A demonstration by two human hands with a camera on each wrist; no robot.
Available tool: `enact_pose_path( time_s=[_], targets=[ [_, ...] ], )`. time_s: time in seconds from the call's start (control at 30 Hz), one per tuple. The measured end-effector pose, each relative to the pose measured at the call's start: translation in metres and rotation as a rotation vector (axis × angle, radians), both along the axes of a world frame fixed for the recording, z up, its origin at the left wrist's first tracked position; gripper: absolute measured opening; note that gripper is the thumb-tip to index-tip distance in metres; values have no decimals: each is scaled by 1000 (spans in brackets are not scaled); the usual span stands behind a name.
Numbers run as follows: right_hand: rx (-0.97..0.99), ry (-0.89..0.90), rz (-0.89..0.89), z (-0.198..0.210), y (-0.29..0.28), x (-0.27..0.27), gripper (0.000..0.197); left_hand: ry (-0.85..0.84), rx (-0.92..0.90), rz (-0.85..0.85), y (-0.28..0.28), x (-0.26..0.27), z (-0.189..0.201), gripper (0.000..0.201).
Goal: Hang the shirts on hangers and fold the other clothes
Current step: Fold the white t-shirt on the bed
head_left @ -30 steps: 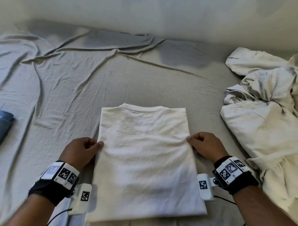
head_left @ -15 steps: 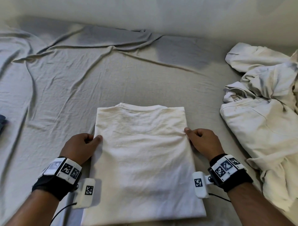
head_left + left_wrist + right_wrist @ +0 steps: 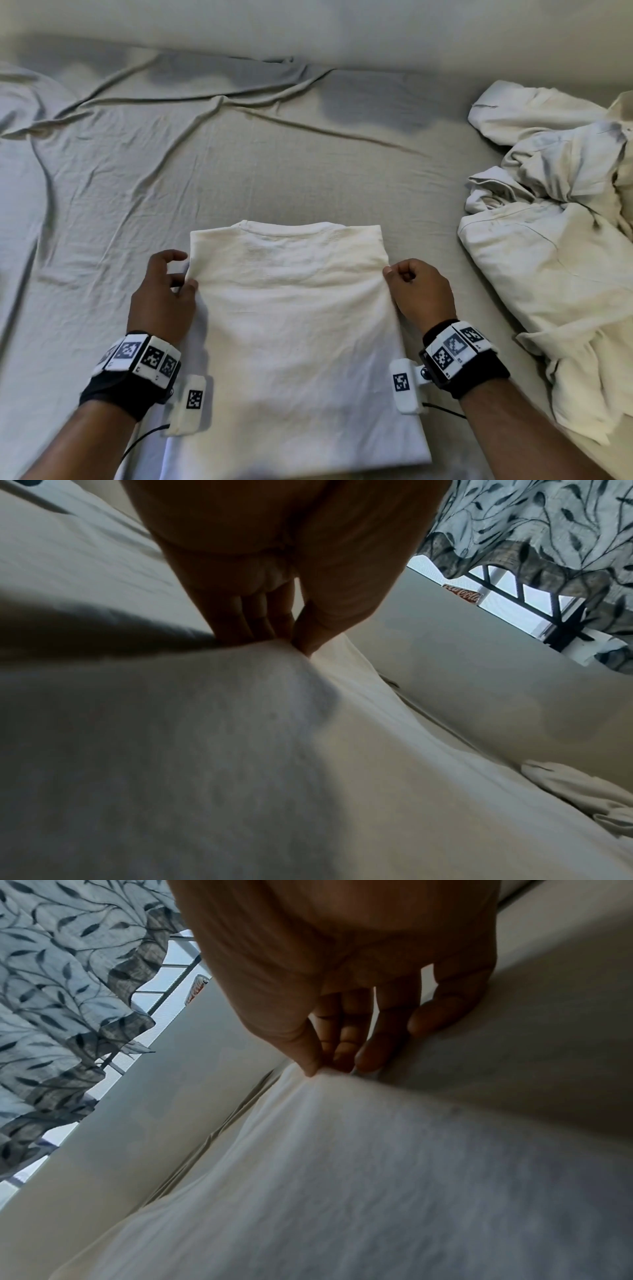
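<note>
A white T-shirt (image 3: 294, 329) lies on the grey bedsheet (image 3: 239, 164), folded into a tall rectangle with its collar at the far edge and its sleeves tucked out of sight. Both hands hold it about a third of the way down from the collar — the left hand (image 3: 161, 301) pinches the left edge between thumb and fingers, lifting the cloth into a small ridge, and the right hand (image 3: 419, 291) pinches the right edge the same way, thumb against curled fingertips. The near end of the shirt stays flat on the sheet. To the right, apart from the shirt, sits a crumpled heap of cream clothes (image 3: 555, 246). Past the bed, the wrist views show a leaf-patterned curtain (image 3: 548, 534) over a barred window.
</note>
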State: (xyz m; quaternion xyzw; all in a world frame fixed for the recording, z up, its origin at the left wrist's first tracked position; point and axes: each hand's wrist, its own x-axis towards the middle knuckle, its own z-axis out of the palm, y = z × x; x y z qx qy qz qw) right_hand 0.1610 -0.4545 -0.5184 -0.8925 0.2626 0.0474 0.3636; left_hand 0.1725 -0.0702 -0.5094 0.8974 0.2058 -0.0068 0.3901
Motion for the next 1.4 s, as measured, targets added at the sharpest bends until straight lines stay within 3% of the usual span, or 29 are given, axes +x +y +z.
enact_pose_path(
  time_s=[0.13,0.27,0.43,0.53,0.6,0.73,0.9,1.03,1.27,1.33,1.4],
  targets=[
    [12,-5,-4,2,2,0,10,-30,-29,-61,2,1,0,40],
    [-2,-26,25,4,5,0,18,-42,114,-302,4,5,-13,42],
    [5,-94,2,1,7,-2,23,163,267,-407,9,10,-33,71],
    [-89,-138,54,0,10,-4,30,245,323,-368,7,7,-31,95],
    [-237,-161,189,2,14,-7,44,187,417,-412,-7,-1,-18,99],
    [-399,-54,581,17,48,-34,70,61,572,-727,-56,-42,3,78],
    [-408,13,1017,3,106,-110,74,186,596,-942,-86,-87,-10,69],
    [-452,69,959,-13,88,-131,75,254,586,-917,-71,-95,-13,74],
    [-443,190,608,-16,36,-127,75,379,547,-659,-40,-102,-13,85],
    [-464,111,642,-9,45,-131,75,300,564,-693,-55,-110,-4,82],
    [-463,14,743,0,63,-140,76,159,555,-830,-74,-124,4,75]
  ],
)
